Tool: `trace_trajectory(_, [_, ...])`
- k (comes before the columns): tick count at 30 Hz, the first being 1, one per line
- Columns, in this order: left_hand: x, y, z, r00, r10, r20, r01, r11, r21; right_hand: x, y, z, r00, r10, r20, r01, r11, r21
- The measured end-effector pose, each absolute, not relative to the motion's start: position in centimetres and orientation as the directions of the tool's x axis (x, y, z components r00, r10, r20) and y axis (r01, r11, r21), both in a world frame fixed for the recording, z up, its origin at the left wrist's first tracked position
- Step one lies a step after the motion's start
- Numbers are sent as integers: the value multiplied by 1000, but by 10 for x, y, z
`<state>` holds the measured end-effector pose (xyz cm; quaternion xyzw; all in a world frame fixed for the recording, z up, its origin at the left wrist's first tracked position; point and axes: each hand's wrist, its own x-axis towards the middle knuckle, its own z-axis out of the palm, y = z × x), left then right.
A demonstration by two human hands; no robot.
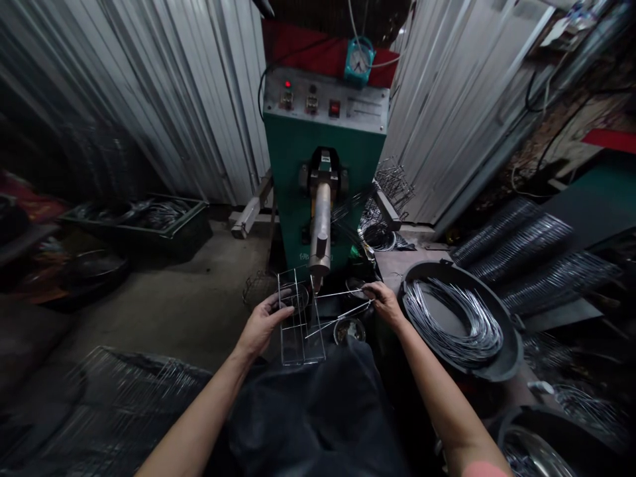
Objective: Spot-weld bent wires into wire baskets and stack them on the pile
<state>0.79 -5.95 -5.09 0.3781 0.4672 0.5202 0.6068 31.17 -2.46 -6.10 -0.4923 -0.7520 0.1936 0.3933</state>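
A rectangular frame of welded steel wire (301,319) stands on its edge in front of me, just below the lower electrode of a spot-welding machine (320,228). My left hand (263,324) grips the frame's left side. My right hand (385,303) pinches a few thin steel wires (342,317), which run left across the frame toward the electrode. The tip of the electrode sits just above the frame's top edge. Where the wires meet the frame's far side is partly hidden by the bars.
The green welding machine's body (322,149) stands ahead between corrugated metal sheets. A black tub of wire rods (460,321) sits to the right, with stacked wire coils beyond it. A dark tray of wire (144,222) lies at the left, and a pile of wire racks lies at the lower left.
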Motion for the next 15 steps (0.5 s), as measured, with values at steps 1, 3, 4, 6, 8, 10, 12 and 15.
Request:
trace_trajectory(1, [9, -58, -51, 26, 984, -178, -284, 178, 942, 312, -23, -62, -209, 891, 403, 590, 443, -674])
trace_trajectory(3, [10, -57, -50, 20, 983, -184, -285, 182, 941, 313, -21, -63, -214, 887, 409, 590, 451, -670])
trace_trajectory(4, [10, -57, -50, 15, 983, -186, -281, 182, 942, 313, -20, -63, -216, 885, 412, 587, 455, -669])
trace_trajectory(6, [11, -56, -50, 8, 983, -186, -281, 181, 943, 313, -19, -62, -211, 886, 414, 585, 454, -672])
trace_trajectory(8, [11, -55, -50, 15, 983, -182, -286, 178, 942, 312, -18, -60, -201, 891, 408, 589, 443, -676])
trace_trajectory(10, [11, -55, -51, 21, 985, -174, -282, 173, 944, 311, -17, -59, -193, 895, 403, 592, 434, -679])
trace_trajectory(12, [11, -54, -52, 24, 984, -176, -274, 176, 946, 310, -16, -58, -192, 897, 398, 591, 430, -683])
trace_trajectory(15, [11, -52, -52, 32, 981, -191, -288, 192, 938, 310, -15, -59, -191, 901, 389, 587, 423, -691])
